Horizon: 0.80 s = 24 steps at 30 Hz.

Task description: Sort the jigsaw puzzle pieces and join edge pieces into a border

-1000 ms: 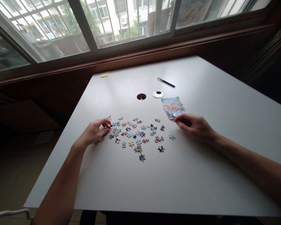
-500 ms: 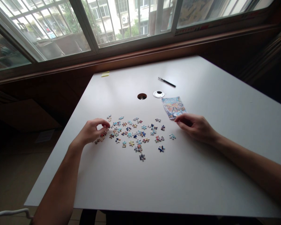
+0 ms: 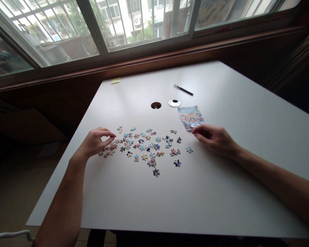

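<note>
My left hand (image 3: 95, 140) is above the left edge of a spread of jigsaw puzzle pieces (image 3: 142, 148). Its thumb and forefinger curve into a ring and meet at the tips; whether a small piece sits between them I cannot make out. Reddish pieces (image 3: 109, 151) lie crowded below that hand. My right hand (image 3: 216, 139) rests on the table, with thumb and fingers bent together at the lower edge of a colourful picture sheet (image 3: 192, 116). What its fingertips hold, if anything, is hidden. A light-blue piece (image 3: 189, 149) lies just left of its thumb.
The white table (image 3: 149, 202) has a round cable hole (image 3: 156, 105) with its metal cover (image 3: 174, 103) beside it. Farther back lie a black pen (image 3: 183, 90) and a yellow sticky note (image 3: 115, 81). A window (image 3: 144, 24) stands behind the table.
My left hand has drawn back a little to the left, and more of the reddish pieces show beneath it. My right hand and the picture sheet have stayed put.
</note>
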Tool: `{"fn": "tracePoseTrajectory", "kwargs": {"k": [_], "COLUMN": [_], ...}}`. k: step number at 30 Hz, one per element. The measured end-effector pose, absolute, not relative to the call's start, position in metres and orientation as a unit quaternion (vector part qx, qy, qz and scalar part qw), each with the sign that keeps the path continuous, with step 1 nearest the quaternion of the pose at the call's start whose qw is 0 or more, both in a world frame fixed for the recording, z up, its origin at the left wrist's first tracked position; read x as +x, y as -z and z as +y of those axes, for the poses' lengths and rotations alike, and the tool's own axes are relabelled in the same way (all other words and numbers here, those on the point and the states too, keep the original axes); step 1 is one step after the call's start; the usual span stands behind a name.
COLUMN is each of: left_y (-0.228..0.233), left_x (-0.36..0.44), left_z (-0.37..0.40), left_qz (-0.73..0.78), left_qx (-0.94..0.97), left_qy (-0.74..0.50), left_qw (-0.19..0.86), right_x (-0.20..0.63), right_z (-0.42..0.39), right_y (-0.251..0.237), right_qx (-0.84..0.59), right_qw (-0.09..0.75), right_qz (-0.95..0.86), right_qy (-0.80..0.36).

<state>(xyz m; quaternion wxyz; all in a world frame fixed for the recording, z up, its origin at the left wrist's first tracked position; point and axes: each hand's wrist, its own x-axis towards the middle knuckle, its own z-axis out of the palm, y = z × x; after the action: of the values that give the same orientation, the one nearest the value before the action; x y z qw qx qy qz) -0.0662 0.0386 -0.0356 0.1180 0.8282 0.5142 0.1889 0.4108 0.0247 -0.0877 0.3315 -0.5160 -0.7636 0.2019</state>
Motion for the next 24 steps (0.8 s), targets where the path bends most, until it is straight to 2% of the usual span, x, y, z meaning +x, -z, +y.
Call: {"fn": "tracePoseTrajectory", "kwargs": {"k": [6, 12, 17, 24], "left_y": [0.037, 0.031, 0.017, 0.015], "left_x": [-0.083, -0.076, -0.053, -0.030], "left_z": [0.041, 0.036, 0.023, 0.017], "left_qz": [0.541, 0.552, 0.472, 0.427], "left_qx": [0.825, 0.803, 0.826, 0.846], "left_qy": [-0.095, -0.118, -0.075, -0.006], "left_qw": [0.132, 0.192, 0.299, 0.319], "right_x": [0.411, 0.412, 0.413, 0.411], "right_z": [0.025, 0.025, 0.025, 0.024], "right_y": [0.088, 0.089, 0.089, 0.087], "right_qx": [-0.513, -0.513, -0.517, -0.515], "right_qw": [0.331, 0.330, 0.326, 0.328], "right_qz": [-0.764, -0.765, -0.764, -0.765], "right_qy": [-0.209, -0.209, -0.208, -0.203]}}
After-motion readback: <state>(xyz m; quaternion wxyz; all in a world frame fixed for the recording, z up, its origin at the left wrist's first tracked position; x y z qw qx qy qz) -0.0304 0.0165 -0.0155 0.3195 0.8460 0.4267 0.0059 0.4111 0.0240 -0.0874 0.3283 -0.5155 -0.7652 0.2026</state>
